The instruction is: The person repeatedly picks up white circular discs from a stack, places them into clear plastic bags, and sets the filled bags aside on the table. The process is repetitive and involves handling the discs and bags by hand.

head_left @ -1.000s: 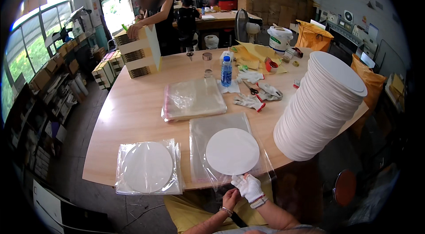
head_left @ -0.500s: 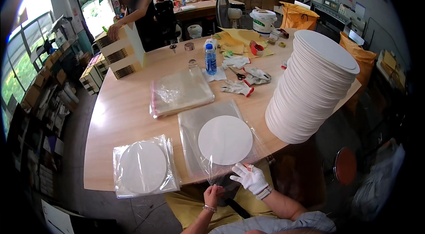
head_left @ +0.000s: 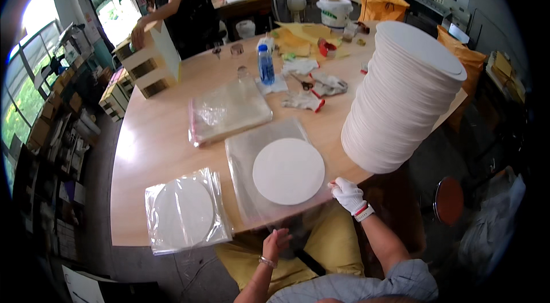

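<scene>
A white round board (head_left: 289, 171) lies on a stack of clear plastic bags (head_left: 240, 172) at the near table edge. Just below that edge, my bare left hand (head_left: 276, 243) is open with its fingers apart, somewhat blurred. My right hand (head_left: 347, 195), in a white glove, is right of the board at the table's edge. Its fingers are pinched together; whatever is between them is too small to make out. To the left lie bagged round boards (head_left: 184, 211). A tall, leaning stack of white round boards (head_left: 401, 102) stands on the right.
Behind the board lies a thick pile of clear bags (head_left: 229, 111). Farther back are a blue bottle (head_left: 266, 65), work gloves (head_left: 302, 101), scissors (head_left: 303, 83) and red tape (head_left: 326, 48). A co-worker's hand (head_left: 138, 34) rests on a bundled stack (head_left: 152, 65) at far left.
My left hand has opened from its pinch on the plastic at the bag's mouth. My right hand has moved right and up, and its spread fingers have closed. The view has shifted slightly.
</scene>
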`<state>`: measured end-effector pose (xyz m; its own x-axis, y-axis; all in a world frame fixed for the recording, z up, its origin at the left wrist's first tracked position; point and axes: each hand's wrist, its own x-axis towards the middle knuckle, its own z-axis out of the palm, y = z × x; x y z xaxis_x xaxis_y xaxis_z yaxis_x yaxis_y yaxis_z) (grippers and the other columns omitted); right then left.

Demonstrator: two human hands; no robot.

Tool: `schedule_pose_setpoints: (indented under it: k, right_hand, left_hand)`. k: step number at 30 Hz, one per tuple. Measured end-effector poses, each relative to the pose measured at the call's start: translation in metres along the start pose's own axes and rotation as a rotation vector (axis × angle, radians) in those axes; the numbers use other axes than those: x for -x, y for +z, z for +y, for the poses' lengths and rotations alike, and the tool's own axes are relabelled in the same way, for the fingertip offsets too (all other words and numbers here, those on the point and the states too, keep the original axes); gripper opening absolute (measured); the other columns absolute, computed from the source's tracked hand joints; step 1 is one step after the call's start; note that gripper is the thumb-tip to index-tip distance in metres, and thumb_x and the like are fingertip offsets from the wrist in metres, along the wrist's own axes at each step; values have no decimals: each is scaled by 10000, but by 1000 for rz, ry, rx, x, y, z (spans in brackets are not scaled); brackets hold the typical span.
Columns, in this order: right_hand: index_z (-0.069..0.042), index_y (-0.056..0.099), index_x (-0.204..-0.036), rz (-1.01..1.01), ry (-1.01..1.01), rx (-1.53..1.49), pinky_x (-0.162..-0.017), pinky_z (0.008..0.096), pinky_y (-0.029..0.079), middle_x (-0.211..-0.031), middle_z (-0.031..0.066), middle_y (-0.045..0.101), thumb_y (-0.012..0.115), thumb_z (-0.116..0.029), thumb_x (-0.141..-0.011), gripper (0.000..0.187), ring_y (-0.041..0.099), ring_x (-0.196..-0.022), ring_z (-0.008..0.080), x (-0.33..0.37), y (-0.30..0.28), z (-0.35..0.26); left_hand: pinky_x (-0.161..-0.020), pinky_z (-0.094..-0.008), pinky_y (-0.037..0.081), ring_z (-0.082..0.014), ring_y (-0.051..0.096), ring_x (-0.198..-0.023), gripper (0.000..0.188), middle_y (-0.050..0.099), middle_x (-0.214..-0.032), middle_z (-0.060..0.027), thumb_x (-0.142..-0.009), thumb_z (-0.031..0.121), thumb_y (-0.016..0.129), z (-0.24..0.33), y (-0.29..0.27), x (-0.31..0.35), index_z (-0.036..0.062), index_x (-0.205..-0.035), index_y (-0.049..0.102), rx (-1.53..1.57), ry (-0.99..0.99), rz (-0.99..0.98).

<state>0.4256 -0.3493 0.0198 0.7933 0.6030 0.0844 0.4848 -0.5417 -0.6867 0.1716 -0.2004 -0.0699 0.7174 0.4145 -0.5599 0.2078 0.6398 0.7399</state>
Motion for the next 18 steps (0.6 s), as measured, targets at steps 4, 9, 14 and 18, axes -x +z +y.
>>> schedule_pose_setpoints:
  k: [4, 9, 14, 18]
  right_hand:
    - [-81, 602, -758, 45, -464, -29, -657, 395, 461, -816, 104, 567, 596, -160, -744, 80, 558, -772, 293, 42, 40, -48]
    - [-104, 537, -701, -168, -489, 47, -619, 403, 460, -812, 82, 498, 631, -213, -665, 147, 526, -783, 278, 81, 123, -77]
    - [-109, 558, -717, -318, -556, 143, -544, 413, 466, -778, 90, 533, 596, -225, -705, 123, 549, -693, 300, 82, 117, -81]
    - [-89, 546, -698, -98, -249, 390, -435, 384, 394, -636, 95, 523, 558, -264, -743, 181, 506, -532, 259, 46, -23, 3]
  left_hand:
    - [-797, -336, 463, -207, 578, -1029, 477, 573, -1176, -51, -923, 424, 415, -4, -6, 8, 30, -1154, 553, 46, -11, -59]
    - [-688, -313, 495, -175, 592, -800, 421, 619, -913, -59, -913, 374, 434, -22, -15, 6, 8, -1010, 617, 182, -15, 83]
    - [-706, -372, 493, -259, 627, -820, 301, 623, -977, -95, -841, 278, 460, -27, -10, -3, 18, -927, 584, -38, 103, 166]
    - [-664, -347, 513, -281, 645, -849, 399, 599, -1125, -141, -888, 274, 320, 0, -12, 10, -14, -1003, 571, 197, -15, 173]
